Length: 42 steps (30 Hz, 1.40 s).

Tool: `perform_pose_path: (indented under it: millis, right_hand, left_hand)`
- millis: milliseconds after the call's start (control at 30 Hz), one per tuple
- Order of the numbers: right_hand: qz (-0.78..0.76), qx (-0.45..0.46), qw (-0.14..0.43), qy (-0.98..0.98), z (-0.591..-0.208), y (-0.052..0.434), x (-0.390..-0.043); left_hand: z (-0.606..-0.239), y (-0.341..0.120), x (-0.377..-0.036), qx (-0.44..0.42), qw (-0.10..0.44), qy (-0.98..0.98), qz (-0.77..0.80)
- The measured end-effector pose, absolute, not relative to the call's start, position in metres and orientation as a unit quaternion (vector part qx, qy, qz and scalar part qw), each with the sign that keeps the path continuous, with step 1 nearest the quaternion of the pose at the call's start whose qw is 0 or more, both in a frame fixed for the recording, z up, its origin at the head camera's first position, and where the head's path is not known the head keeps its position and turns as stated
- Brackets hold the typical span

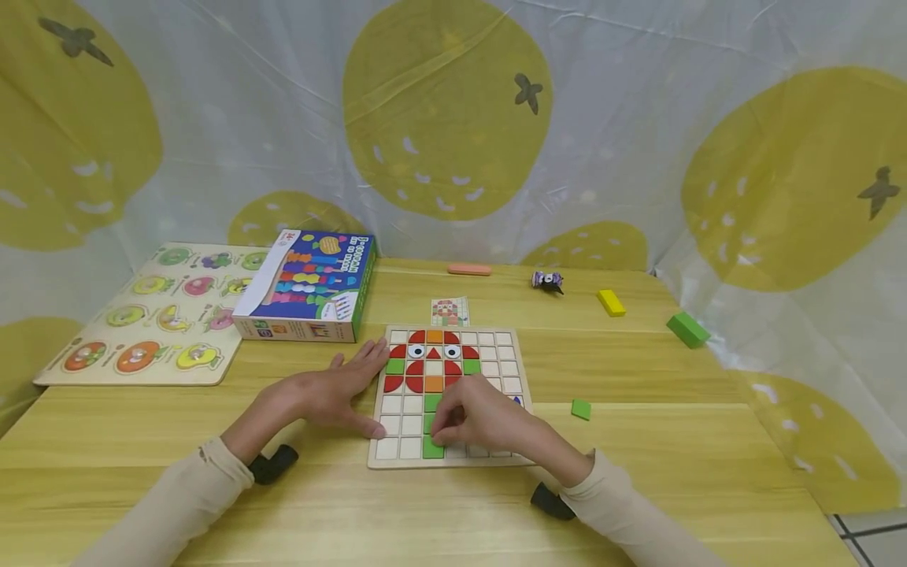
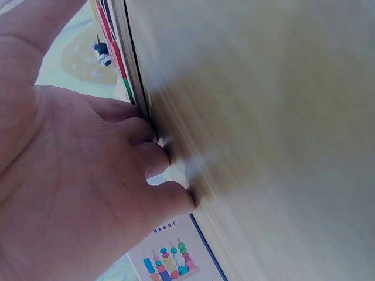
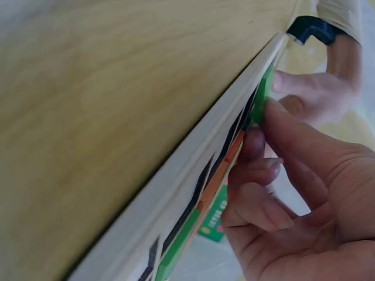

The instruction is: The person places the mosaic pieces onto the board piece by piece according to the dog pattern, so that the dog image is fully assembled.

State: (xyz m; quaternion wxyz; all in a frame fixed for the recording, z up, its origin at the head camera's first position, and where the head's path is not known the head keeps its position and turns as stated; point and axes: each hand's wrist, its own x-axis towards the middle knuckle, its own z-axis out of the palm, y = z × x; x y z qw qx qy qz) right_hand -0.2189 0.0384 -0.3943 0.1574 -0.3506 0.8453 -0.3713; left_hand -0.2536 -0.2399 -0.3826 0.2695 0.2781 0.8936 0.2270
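Observation:
A wooden grid board (image 1: 374, 464) lies on the table, with red, orange, green and eye-patterned tiles in its upper part. Green tiles run down one column towards its near edge. My right hand (image 1: 485, 413) is over the lower middle of the board, thumb and fingertips pinching a green tile (image 3: 262, 96) at the near edge. Its curled fingers hide several squares. My left hand (image 1: 333, 394) lies along the board's left side, fingers spread, with fingertips and thumb touching the edge. A loose green tile (image 1: 581, 409) lies right of the board.
A small pattern card (image 1: 449, 312) lies behind the board. At the left are a blue toy box (image 1: 315, 283) and a fruit puzzle board (image 1: 159, 319). Towards the back are an orange stick (image 1: 469, 269), a small dark figure (image 1: 548, 281), a yellow block (image 1: 611, 303) and a green block (image 1: 687, 330).

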Motion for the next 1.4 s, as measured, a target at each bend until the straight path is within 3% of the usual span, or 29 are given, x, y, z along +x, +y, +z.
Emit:
perform_pose_path:
  millis: [500,667,1000,1400]
  right_hand:
    - [-0.378,-0.364,0.141,0.840,-0.393,0.046,-0.221]
    - [-0.401,-0.380,0.137,0.823,-0.381,0.091,-0.228]
    - [-0.417,-0.295,0.123,0.851,-0.382,0.211,-0.228]
    - [-0.379,-0.203,0.132,0.893,-0.405,0.235,-0.226]
  left_hand:
    - [-0.384,-0.240,-0.254,0.276,0.268,0.895,0.226]
    - [-0.384,-0.240,-0.254,0.276,0.268,0.895,0.226]
    - [-0.384,-0.240,-0.252,0.281,0.267,0.892,0.233]
    - [-0.382,-0.240,-0.252,0.282,0.265,0.892,0.234]
